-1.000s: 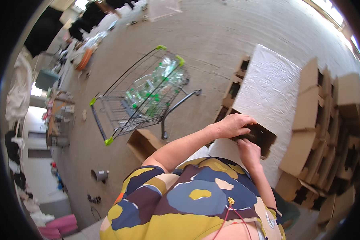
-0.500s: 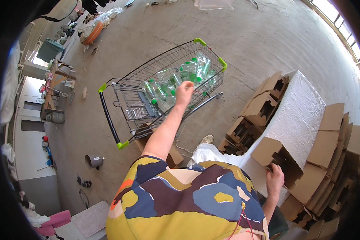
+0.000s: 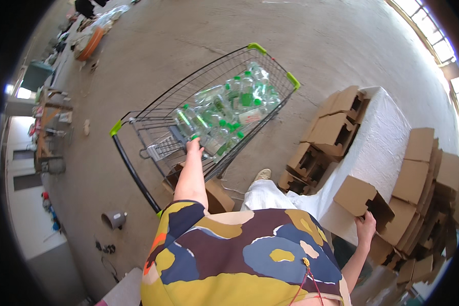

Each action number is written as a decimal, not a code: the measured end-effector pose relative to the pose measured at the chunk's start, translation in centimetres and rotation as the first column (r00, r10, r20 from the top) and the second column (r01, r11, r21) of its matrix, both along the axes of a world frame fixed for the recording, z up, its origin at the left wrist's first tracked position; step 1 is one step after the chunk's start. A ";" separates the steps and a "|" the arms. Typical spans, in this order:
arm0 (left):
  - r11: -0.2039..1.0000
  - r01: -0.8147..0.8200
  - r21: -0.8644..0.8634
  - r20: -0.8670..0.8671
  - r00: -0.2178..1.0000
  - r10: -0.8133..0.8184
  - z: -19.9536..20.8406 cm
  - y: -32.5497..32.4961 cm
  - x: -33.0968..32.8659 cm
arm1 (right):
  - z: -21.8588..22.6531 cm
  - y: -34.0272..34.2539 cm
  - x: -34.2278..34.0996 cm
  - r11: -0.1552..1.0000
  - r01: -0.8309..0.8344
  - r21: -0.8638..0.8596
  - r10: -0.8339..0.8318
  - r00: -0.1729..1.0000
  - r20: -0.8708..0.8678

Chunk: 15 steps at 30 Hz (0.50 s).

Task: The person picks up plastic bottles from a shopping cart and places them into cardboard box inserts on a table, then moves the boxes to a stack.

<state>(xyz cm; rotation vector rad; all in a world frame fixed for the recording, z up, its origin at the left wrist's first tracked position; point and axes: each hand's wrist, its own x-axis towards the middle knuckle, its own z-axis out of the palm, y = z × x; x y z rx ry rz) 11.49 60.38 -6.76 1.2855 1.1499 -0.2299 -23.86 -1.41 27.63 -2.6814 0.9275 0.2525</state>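
Bottles (image 3: 224,104), clear plastic with green caps, lie heaped at mixed angles in the wire cart (image 3: 134,177), its tall sides likely there to stop them rolling off. From my end, I have the left hand (image 3: 194,145) inside the near side of the basket, right at a green cap (image 3: 195,136). Its fingers curl beside that cap; can't tell whether they close on it. Reaching cap-first makes sense to me: caps are narrow and easy to pinch, where the smooth bodies would probably slip.

Right hand (image 3: 366,226) is well apart, at the person's other side, fingers gripping the near edge of an open brown carton (image 3: 352,195). I judge that hold is to keep the light box from sliding on the white-covered bench (image 3: 385,135). Carton's dark opening faces right; can't see what is inside.

More cartons (image 3: 331,133) stand stacked along the bench's left side, another pile of boxes (image 3: 415,178) to its right, probably so they stay within arm's reach. Cart sits near the person's left, likely for that reason too. One more box (image 3: 219,196) rests on the floor by the cart, partly hidden.
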 end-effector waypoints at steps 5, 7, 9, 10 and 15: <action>0.947 -0.102 -0.306 0.061 0.990 0.126 -2.2 2.6 1.7 | 0.2 -0.2 1.0 0.996 -0.005 -0.089 -0.005 0.994 -0.110; 0.921 -0.080 -0.382 0.081 0.989 0.120 -3.4 4.6 2.4 | -0.1 -0.3 1.7 0.990 0.010 -0.139 -0.033 0.986 -0.166; 0.899 -0.107 -0.424 0.024 0.991 0.129 -3.4 4.2 3.4 | 0.1 -0.2 1.6 0.988 0.049 -0.146 -0.082 0.970 -0.228; 0.867 0.015 -0.497 0.108 0.993 0.045 -3.6 5.0 3.9 | 0.2 -0.2 1.5 0.988 0.049 -0.146 -0.082 0.971 -0.223; 0.918 -0.097 -0.385 0.015 0.994 0.112 -2.0 4.4 7.5 | -1.0 -0.7 0.0 0.983 0.072 -0.168 -0.100 0.980 -0.169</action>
